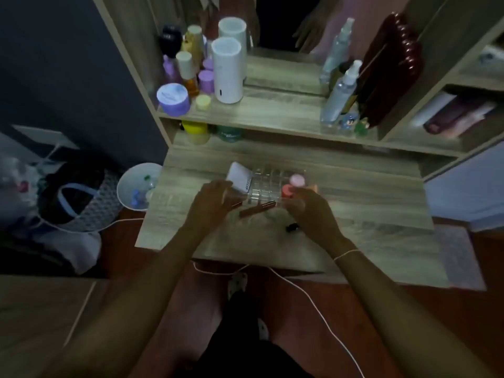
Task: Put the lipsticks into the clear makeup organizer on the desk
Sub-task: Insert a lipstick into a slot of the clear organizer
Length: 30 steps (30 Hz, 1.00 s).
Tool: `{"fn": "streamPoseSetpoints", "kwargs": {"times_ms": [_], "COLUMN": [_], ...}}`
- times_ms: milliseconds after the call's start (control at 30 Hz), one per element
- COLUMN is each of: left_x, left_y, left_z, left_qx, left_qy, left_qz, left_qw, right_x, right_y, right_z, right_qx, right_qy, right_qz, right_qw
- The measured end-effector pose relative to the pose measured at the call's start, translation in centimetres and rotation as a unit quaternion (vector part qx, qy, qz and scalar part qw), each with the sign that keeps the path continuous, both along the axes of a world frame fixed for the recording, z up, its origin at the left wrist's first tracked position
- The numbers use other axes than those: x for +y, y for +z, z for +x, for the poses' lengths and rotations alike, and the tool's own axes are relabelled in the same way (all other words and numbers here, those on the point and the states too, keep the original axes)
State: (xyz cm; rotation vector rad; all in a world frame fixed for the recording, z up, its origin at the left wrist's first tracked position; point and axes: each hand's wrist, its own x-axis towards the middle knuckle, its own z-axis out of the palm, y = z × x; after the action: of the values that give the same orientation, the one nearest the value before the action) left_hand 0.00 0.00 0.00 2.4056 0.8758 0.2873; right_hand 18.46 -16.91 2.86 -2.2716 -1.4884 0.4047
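The clear makeup organizer point(268, 184) stands on the wooden desk point(368, 214), with a white card point(240, 177) leaning at its left end. My left hand point(211, 203) curls around its near left corner. My right hand point(308, 208) is at the near right corner, fingers closed on an orange-capped lipstick point(287, 190). A pink-capped one point(297, 180) stands just behind it. A brown-red lipstick point(257, 209) lies flat on the desk between my hands. A second tube point(236, 205) pokes out from under my left fingers. A small black tube point(292, 227) lies by my right wrist.
A shelf above the desk carries jars, bottles and a white cylinder point(227, 69) on the left, and spray bottles point(341, 91) on the right. A white bin point(139, 186) stands by the desk's left edge. A white cable point(313, 298) runs across the floor below.
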Motion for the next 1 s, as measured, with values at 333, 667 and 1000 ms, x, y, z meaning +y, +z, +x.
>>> {"fn": "streamPoseSetpoints", "kwargs": {"times_ms": [333, 667, 1000], "left_x": [-0.2, -0.2, -1.2], "left_y": [-5.3, -5.4, -4.1], "left_z": [-0.2, -0.6, -1.3], "left_qx": [0.061, 0.068, -0.044], "left_qy": [-0.012, -0.060, 0.030], "left_qz": [0.020, 0.076, -0.107], "left_qw": [0.998, 0.993, 0.993], "right_x": [3.3, 4.7, 4.2], "right_y": [-5.4, -6.1, -6.1], "right_z": [-2.9, -3.5, -3.9], "right_qx": [0.050, -0.026, -0.025], "right_qy": [0.019, 0.014, -0.032], "right_qz": [-0.099, -0.138, -0.130], "right_qw": [0.994, 0.990, 0.991]}}
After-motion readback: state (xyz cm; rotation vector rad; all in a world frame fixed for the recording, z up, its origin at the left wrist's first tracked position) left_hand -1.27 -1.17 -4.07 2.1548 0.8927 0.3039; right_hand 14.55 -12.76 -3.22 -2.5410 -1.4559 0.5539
